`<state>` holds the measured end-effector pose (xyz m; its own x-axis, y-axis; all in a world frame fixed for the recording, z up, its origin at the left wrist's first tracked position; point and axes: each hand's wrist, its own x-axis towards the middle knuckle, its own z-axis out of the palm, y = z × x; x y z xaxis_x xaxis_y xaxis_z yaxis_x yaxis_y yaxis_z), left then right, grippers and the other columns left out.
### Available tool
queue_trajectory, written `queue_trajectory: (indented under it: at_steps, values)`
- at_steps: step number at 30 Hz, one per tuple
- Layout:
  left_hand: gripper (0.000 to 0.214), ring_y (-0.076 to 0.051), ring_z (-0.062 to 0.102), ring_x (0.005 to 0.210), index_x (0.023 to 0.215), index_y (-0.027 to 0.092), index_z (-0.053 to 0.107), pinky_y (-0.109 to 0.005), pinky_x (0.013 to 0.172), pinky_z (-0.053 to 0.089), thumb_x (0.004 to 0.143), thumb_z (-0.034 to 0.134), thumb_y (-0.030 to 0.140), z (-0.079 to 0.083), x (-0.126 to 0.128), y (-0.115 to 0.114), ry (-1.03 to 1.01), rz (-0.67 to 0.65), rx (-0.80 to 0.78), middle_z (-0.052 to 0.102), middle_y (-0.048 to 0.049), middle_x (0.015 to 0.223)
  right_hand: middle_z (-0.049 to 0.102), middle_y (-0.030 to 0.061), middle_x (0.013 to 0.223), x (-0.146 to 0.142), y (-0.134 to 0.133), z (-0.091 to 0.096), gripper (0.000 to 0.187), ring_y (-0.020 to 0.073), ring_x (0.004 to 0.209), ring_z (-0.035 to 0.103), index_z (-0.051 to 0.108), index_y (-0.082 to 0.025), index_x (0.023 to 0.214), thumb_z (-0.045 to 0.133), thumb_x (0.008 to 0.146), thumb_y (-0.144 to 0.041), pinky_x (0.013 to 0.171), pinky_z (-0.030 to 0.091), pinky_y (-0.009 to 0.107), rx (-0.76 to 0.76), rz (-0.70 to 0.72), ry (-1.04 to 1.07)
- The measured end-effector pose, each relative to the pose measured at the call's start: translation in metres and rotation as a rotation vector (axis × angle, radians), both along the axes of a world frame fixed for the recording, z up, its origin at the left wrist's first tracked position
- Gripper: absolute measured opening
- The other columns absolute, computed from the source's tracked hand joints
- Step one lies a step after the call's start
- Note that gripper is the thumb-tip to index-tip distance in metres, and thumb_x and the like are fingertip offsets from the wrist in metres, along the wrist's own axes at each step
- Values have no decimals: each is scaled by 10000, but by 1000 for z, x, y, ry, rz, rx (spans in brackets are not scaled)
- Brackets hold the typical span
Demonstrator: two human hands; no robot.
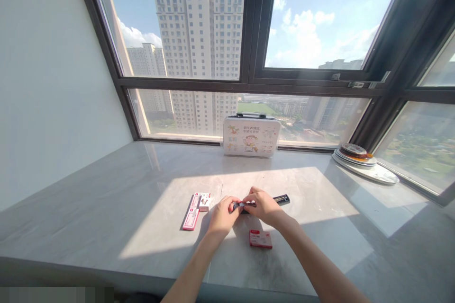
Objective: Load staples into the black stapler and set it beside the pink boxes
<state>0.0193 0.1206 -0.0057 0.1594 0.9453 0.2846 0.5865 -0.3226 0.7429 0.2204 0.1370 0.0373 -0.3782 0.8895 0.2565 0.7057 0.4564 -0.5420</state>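
An opened black stapler (282,200) lies on the marble-patterned sill, running from beneath my hands out to the right. My left hand (223,215) is closed, its fingertips gripping the stapler's near-left end. From the right, my right hand (262,206) reaches over the stapler with its fingers pinched together. Between the two sets of fingertips shows a small silvery piece (242,204), too small to name with certainty. My fingers hide the stapler's middle. Left of my hands, a small white box with a staple picture (204,202) rests against flat red-and-white boxes (191,218).
Close to my right forearm lies a red box (260,239). A white case with cartoon prints (251,137) stands against the window. Stacked plates (359,161) occupy the right corner. The sill's front edge (106,269) runs below, and a wall (46,80) bounds the left.
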Motion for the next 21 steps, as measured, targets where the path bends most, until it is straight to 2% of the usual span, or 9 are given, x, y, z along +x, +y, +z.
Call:
queue_trajectory:
  at_steps: [3,7,11,14,17,19,21]
  values:
    - [206,-183,584,875,1066,271,714,-277,774,438,863,682,282,2,1,-3,36,37,19,599,-4,931,623,15,924,2,-6,-1,220,155,743,572,780,-268,1008,747,800,-202,696,412,276,16,-69,-20]
    - [253,-262,552,1076,1030,293,733,-352,927,413,784,790,302,5,3,-8,94,55,37,625,-51,1074,608,1,818,1,-21,2,82,148,684,529,750,-255,900,723,825,-235,631,344,271,6,-116,-41]
    - [224,-256,558,1063,1035,307,737,-347,914,409,813,764,326,4,4,-8,136,65,24,632,-42,1071,629,-17,778,8,-42,7,210,166,721,562,732,-307,1089,670,892,-345,650,371,270,-39,-62,-21]
    - [257,-244,567,1057,1064,327,730,-349,922,405,813,771,365,1,4,-5,152,73,19,637,-24,1093,621,-9,759,38,-55,4,279,170,715,566,714,-263,1092,606,933,-466,641,403,273,-160,-104,105]
    - [296,-242,578,1061,1097,334,726,-355,941,404,812,771,402,-1,4,-4,160,64,13,635,-20,1138,600,-6,705,81,-61,-7,415,141,593,535,684,-205,970,581,921,-604,536,382,259,-407,-227,223]
    - [317,-243,587,1073,1107,330,726,-354,949,407,806,772,419,0,4,-4,166,50,6,627,-22,1178,605,-19,690,104,-60,-14,513,116,484,490,644,-211,1092,590,887,-678,452,327,247,-543,-311,300]
    - [324,-243,594,1085,1104,331,727,-348,950,411,802,769,439,2,4,-6,172,30,3,621,-21,1203,640,-13,757,113,-56,-17,605,104,461,487,588,-234,1228,620,852,-707,424,307,238,-569,-349,412]
